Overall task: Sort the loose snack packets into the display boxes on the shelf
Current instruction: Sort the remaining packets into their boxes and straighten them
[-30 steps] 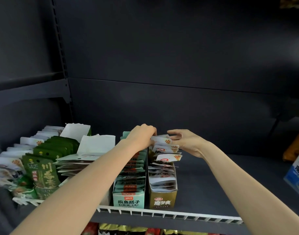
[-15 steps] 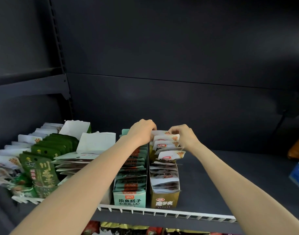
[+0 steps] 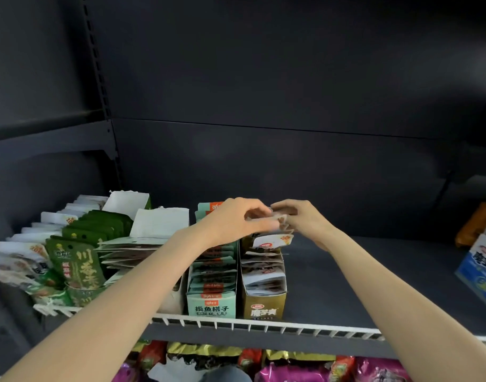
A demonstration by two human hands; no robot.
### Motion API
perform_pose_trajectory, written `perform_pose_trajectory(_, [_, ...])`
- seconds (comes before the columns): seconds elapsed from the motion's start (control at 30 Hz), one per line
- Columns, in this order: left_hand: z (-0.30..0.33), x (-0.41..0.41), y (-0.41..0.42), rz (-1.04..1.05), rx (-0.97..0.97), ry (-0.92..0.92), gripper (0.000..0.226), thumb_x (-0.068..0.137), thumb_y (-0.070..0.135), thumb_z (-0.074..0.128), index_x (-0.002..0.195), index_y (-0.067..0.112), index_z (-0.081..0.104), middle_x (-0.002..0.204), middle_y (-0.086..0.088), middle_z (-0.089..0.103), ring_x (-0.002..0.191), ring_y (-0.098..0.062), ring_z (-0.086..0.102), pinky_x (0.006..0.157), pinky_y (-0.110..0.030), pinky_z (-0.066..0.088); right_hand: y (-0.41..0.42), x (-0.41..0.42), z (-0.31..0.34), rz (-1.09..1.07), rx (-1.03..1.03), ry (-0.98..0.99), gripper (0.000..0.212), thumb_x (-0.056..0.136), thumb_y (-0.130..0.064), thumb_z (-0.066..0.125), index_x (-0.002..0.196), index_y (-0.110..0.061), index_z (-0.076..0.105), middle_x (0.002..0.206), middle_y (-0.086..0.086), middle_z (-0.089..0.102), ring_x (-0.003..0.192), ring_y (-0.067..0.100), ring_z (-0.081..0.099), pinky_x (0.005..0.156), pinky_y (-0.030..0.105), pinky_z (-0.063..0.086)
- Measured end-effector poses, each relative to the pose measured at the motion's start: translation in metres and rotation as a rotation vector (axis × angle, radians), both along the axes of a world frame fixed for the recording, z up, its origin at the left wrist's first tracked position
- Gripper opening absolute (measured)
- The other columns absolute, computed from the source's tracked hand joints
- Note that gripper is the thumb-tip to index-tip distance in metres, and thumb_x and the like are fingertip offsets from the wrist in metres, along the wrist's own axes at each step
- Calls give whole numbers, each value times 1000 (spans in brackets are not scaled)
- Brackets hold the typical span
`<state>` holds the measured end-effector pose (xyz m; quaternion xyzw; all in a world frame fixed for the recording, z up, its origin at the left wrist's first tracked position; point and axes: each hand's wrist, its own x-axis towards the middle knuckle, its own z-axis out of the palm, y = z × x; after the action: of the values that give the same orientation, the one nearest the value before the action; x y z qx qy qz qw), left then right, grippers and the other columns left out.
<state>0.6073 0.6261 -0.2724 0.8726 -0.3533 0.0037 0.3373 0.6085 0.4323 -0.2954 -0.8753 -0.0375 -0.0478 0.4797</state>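
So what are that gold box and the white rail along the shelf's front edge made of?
The gold display box looks like printed cardboard: thin, folded walls with a slight sheen. The white front rail seems to be painted or coated metal wire, though plastic cannot be ruled out.

The left hand [image 3: 237, 220] and right hand [image 3: 299, 219] blur together over the rear of the gold box [image 3: 264, 304], hiding the packets [image 3: 275, 240] they pinch; the blue carton [image 3: 480, 267] is cut by the right edge, its print unreadable.
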Motion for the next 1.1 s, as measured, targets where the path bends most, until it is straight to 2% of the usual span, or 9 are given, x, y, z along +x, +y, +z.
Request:
perform_pose_trajectory(0.1, [0,-11,1,13,132,0,47,77,53,67,118,32,58,111,14,63,97,-4,59,80,-22,49,-2,-16,6,24,79,41,27,97,-9,46,120,-13,59,105,-1,64,91,7,62,63,13,52])
perform_pose_trajectory(0.2, [3,-16,-1,69,242,-91,48,85,42,63,128,27,52,118,7,59,101,-8,55,78,-21,43,-3,-27,9,13,132,59,27,99,-12,43,120,-15,60,108,3,66,97,13,64,79,22,55])
perform_pose_trajectory(0.3, [3,-18,-2,148,307,-198,40,91,32,57,130,27,49,114,2,60,94,-11,56,72,-21,42,-3,-36,8,54,229,91,32,96,-5,38,119,-15,58,112,2,65,104,12,63,90,28,52])
perform_pose_trajectory(0.43, [4,-13,-4,217,321,-288,32,93,30,54,123,22,50,109,-2,61,72,-7,53,57,-18,40,1,-40,3,133,68,25,34,87,-7,60,118,-19,56,115,-4,60,109,7,58,89,23,50])
perform_pose_trajectory(0.53, [7,-7,-10,262,306,-304,27,93,27,54,120,21,53,109,-4,62,87,-17,61,66,-26,46,9,-32,0,16,0,-77,29,80,-19,73,106,-19,59,100,-7,65,94,7,64,79,21,49])
perform_pose_trajectory(0.63, [7,-1,-12,295,311,-313,25,92,28,55,116,21,56,107,-4,63,91,-20,62,69,-29,46,16,-20,-3,-89,-83,-161,25,77,-22,76,95,-17,59,91,-5,66,83,9,64,71,19,49])
perform_pose_trajectory(0.8, [2,5,-6,240,382,-362,24,90,29,58,112,21,60,109,-1,64,100,-21,57,86,-32,40,20,-14,-9,-50,-225,-222,15,77,-22,76,84,-18,63,78,-8,66,72,2,59,61,12,43])
perform_pose_trajectory(0.97, [-13,2,-5,219,483,-391,29,88,43,57,110,26,60,98,0,51,99,-20,48,93,-35,33,15,-20,-23,17,-302,-190,18,81,-20,71,99,-21,72,90,-2,72,86,11,66,79,28,53])
perform_pose_trajectory(1.1, [-14,0,-3,174,408,-369,32,92,44,50,118,27,57,107,2,54,104,-17,49,92,-33,34,13,-22,-27,39,-323,-164,17,85,-26,68,100,-21,73,88,-9,68,87,7,62,81,27,50])
